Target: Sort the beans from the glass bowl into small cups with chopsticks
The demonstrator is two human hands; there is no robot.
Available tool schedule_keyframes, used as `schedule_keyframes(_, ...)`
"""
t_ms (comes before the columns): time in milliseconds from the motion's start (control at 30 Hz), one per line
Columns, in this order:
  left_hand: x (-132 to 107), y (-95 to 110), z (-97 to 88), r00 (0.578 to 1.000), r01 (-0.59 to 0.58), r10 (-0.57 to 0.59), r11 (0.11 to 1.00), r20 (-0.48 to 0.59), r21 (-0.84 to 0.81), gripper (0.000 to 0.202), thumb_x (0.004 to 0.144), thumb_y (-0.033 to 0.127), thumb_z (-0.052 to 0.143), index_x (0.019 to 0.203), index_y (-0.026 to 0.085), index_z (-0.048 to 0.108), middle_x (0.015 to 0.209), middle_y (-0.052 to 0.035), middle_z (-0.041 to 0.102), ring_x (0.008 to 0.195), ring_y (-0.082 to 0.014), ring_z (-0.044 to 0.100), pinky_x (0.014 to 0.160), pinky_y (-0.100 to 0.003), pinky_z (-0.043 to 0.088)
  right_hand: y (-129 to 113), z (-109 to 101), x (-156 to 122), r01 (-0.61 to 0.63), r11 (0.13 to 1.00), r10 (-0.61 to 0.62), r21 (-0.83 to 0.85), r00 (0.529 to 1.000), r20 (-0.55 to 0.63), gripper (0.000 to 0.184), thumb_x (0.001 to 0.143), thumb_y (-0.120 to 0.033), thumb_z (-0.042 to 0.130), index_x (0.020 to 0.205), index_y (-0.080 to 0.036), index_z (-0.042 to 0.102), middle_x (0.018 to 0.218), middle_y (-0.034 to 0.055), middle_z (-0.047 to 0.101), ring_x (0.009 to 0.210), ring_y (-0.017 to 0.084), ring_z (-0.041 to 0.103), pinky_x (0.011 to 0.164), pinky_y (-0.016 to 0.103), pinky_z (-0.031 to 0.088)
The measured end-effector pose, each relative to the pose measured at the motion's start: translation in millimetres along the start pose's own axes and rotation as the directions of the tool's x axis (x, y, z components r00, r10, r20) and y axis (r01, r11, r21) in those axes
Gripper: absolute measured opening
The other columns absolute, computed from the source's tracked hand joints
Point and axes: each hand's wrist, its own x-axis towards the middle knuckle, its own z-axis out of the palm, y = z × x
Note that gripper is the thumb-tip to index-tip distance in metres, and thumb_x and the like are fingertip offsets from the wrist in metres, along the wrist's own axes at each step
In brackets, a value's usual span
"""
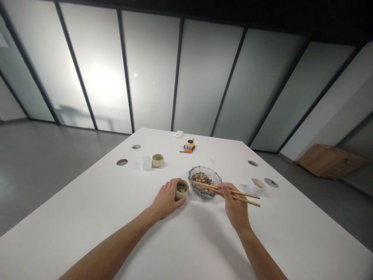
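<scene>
Wooden chopsticks [237, 194] dip tips into nut-filled glass bowl [190, 174].

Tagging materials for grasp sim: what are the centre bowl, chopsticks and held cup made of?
Bowl: probably glass, see-through with faceted glints. Chopsticks: wood or bamboo, matte tan. Cup: beige, matte; ceramic or plastic, cannot tell.

You are in what looks like an office meeting room. Your hands rest on a large white table [87, 217] with round holes cut into its top. One cable port [122, 162] lies ahead and to the left of your left hand [167, 199], and a second cable port [252, 163] lies ahead and to the right of your right hand [234, 208]. Far beyond both hands, a wall of frosted glass panels [151, 74] in thin dark frames closes off the room. Plain grey floor [43, 155] spreads out left of your left hand. A low wooden cabinet [326, 159] stands far to the right of your right hand.
</scene>
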Motion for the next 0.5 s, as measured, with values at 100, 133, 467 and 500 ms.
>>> schedule_keyframes(100,-1,1,-1.5,1.000,0.006,-0.006,1.000,0.017,-0.003,0.068,0.088,0.033,0.077,0.150,0.025,0.051,0.149,-0.0142,0.062,0.134,-0.0358,0.062,0.117,-0.054,0.048,3,-9,6,0.047,0.988,-0.062,-0.146,0.993,-0.099,0.053,0.102,-0.070,0.059,0.086,-0.022,0.077,0.085,0.0095,0.079,0.080,0.028,0.077,0.074,0.040,0.064)
schedule_keyframes(133,-1,1,-1.7,1.000,0.006,-0.006,1.000,0.018,-0.002,0.067,0.088,0.033,0.077,0.150,0.026,0.051,0.149,-0.0142,0.062,0.134,-0.0357,0.062,0.117,-0.054,0.048,5,-12,8,0.068,0.978,-0.091,-0.197,0.990,-0.110,0.054,0.102,-0.071,0.058,0.086,-0.022,0.077,0.086,0.0097,0.079,0.081,0.027,0.077,0.074,0.039,0.063)
schedule_keyframes(467,1,0,-0.2,1.000,0.008,-0.008,1.000,0.000,0.008,0.067,0.087,0.034,0.077,0.149,0.027,0.053,0.148,-0.0136,0.063,0.133,-0.0362,0.063,0.116,-0.054,0.049,25,-11,9,0.151,0.947,-0.137,-0.284,0.988,0.072,0.054,0.106,-0.069,0.053,0.086,-0.025,0.078,0.088,0.0081,0.081,0.084,0.027,0.077,0.083,0.041,0.062)
schedule_keyframes(500,0,1,-0.4,1.000,0.007,-0.007,1.000,0.000,0.007,0.067,0.087,0.034,0.077,0.149,0.027,0.053,0.148,-0.0134,0.063,0.133,-0.0361,0.063,0.116,-0.054,0.049,25,-10,9,0.157,0.947,-0.140,-0.281,0.987,0.080,0.053,0.107,-0.068,0.053,0.087,-0.026,0.078,0.088,0.0081,0.080,0.084,0.027,0.077,0.083,0.041,0.063)
